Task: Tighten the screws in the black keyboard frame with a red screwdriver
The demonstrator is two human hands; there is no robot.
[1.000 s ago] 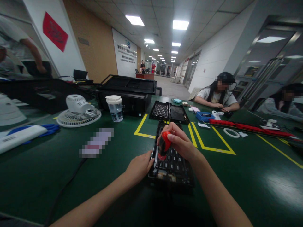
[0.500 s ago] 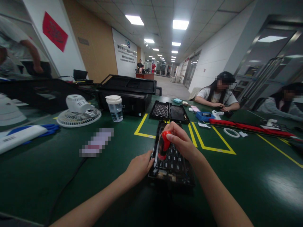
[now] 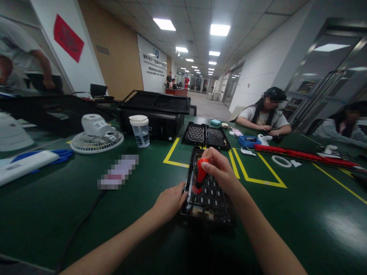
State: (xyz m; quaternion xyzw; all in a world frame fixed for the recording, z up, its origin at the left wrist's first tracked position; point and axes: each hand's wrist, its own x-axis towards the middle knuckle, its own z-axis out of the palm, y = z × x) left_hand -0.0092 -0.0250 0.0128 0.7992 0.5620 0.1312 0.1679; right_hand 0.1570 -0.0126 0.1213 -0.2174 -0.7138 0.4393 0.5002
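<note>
In front of me on the green table lies a black case (image 3: pixel 212 202) with rows of dark, rounded pieces inside, its long side pointing away from me. My left hand (image 3: pixel 169 200) grips its left edge, with the thumb on the rim and the other fingers partly hidden. My right hand (image 3: pixel 218 168) is closed around a short red-and-black tool (image 3: pixel 202 172), held almost upright over the left part of the case. The red lower end of the tool is at the rounded pieces; whether it touches them is hard to tell.
Behind the case lies a similar opened black case (image 3: pixel 196 133). A lidded cup (image 3: pixel 140 131), a white fan (image 3: pixel 96 135) and a large black box (image 3: pixel 155 122) stand to the left. Yellow tape (image 3: pixel 260 181), a white ring (image 3: pixel 281 161) and a seated person (image 3: pixel 263 114) are on the right.
The whole view has shifted very slightly. Both hands, the tool and the case keep nearly the same places; the tool seems a little more upright.
</note>
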